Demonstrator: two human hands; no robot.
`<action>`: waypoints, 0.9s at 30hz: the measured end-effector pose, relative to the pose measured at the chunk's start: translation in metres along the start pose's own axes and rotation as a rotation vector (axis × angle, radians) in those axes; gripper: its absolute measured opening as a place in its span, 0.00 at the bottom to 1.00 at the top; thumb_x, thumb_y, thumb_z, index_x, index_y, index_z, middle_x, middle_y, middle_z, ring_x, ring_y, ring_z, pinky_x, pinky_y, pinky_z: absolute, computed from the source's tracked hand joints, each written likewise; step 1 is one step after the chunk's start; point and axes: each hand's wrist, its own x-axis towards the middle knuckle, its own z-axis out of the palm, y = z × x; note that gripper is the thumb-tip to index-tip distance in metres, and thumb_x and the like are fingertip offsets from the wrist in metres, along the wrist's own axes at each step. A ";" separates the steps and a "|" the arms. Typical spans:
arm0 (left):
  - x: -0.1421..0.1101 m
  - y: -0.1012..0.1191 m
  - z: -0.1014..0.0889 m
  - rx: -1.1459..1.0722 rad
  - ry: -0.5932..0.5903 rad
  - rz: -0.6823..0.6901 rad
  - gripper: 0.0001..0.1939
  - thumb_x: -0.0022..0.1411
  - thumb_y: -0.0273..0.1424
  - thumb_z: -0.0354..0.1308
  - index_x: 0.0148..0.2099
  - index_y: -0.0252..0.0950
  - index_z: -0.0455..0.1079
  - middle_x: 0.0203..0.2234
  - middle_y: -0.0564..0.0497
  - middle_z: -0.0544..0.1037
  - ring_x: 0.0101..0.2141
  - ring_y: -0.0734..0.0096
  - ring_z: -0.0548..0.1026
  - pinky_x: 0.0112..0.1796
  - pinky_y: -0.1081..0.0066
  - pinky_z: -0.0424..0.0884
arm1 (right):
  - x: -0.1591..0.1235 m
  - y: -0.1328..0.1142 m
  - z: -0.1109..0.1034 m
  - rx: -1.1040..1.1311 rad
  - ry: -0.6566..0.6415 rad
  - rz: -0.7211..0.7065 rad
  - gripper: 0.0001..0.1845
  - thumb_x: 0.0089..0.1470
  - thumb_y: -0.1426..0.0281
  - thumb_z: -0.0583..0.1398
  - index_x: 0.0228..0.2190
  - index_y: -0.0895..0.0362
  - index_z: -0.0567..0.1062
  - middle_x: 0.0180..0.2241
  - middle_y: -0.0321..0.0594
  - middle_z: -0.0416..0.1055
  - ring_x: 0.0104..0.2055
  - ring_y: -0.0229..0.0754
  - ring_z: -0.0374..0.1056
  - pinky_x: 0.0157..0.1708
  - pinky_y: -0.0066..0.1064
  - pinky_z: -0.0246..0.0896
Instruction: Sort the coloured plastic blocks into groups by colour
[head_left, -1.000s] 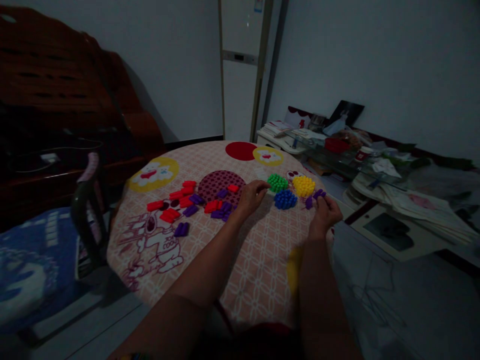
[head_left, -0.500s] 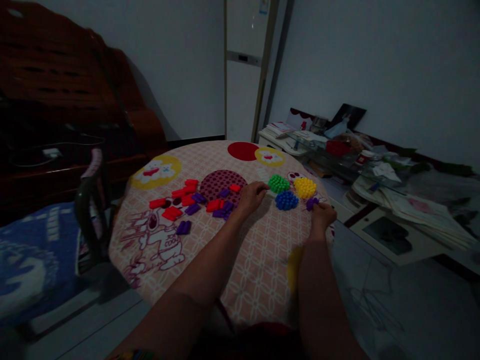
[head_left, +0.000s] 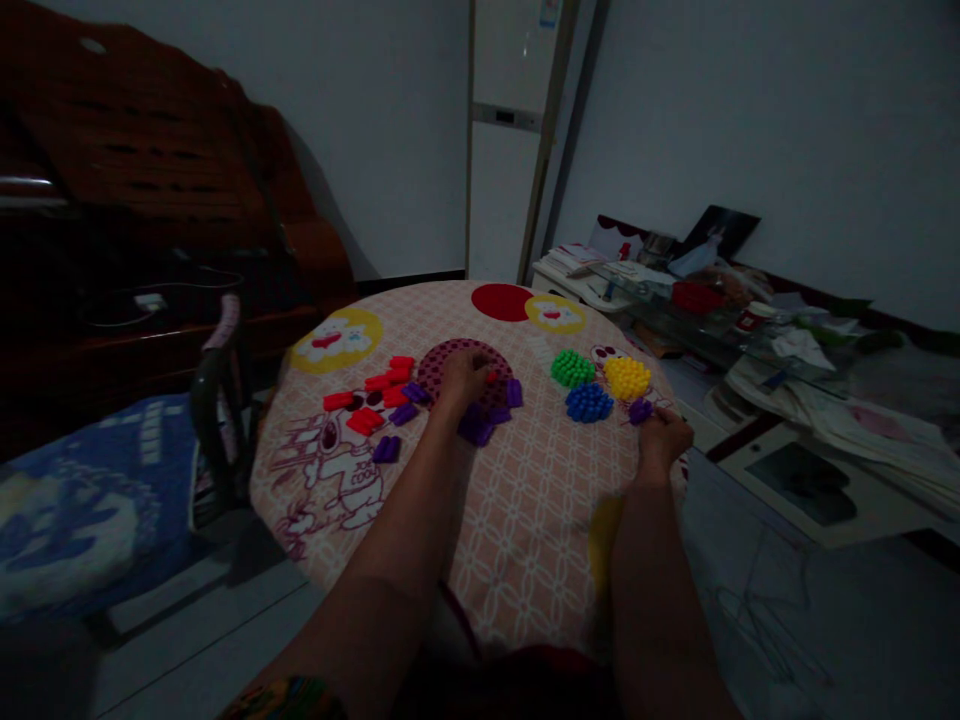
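Purple pieces (head_left: 480, 422) half-hidden under left hand (head_left: 461, 378); its grip state unreadable.

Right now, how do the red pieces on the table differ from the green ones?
The red pieces lie scattered loose and flat near the left hand; the green pieces are packed into one tight bumpy cluster, apart from both hands. The red pieces look like flat oblong blocks, while the green pieces show only rounded knobs on top. The red ones mix with purple pieces; the green cluster holds one colour. Both rest on the patterned tablecloth.
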 end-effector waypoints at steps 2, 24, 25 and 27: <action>0.001 -0.004 -0.004 0.032 0.001 -0.034 0.11 0.54 0.22 0.61 0.39 0.34 0.81 0.35 0.45 0.83 0.37 0.60 0.79 0.44 0.64 0.73 | -0.002 0.001 -0.001 0.003 0.062 0.030 0.24 0.41 0.72 0.54 0.38 0.64 0.83 0.34 0.51 0.80 0.38 0.51 0.75 0.43 0.38 0.68; -0.018 0.041 0.045 -0.608 -0.407 0.079 0.11 0.50 0.26 0.65 0.39 0.31 0.78 0.25 0.52 0.79 0.25 0.74 0.74 0.30 0.75 0.69 | -0.094 -0.094 0.003 0.486 -0.465 -0.443 0.15 0.55 0.60 0.60 0.34 0.56 0.81 0.35 0.43 0.79 0.35 0.43 0.73 0.38 0.34 0.70; -0.019 0.043 0.047 -0.629 -0.417 0.098 0.12 0.50 0.27 0.65 0.39 0.30 0.78 0.25 0.52 0.79 0.25 0.74 0.74 0.29 0.75 0.69 | -0.096 -0.096 0.004 0.528 -0.537 -0.411 0.14 0.54 0.59 0.61 0.34 0.55 0.81 0.34 0.42 0.79 0.34 0.43 0.73 0.36 0.34 0.70; -0.021 0.045 0.050 -0.635 -0.423 0.134 0.11 0.49 0.28 0.66 0.38 0.31 0.78 0.26 0.51 0.79 0.26 0.73 0.75 0.30 0.75 0.70 | -0.097 -0.097 0.004 0.609 -0.648 -0.323 0.14 0.51 0.59 0.63 0.33 0.56 0.81 0.31 0.40 0.79 0.29 0.40 0.72 0.30 0.31 0.70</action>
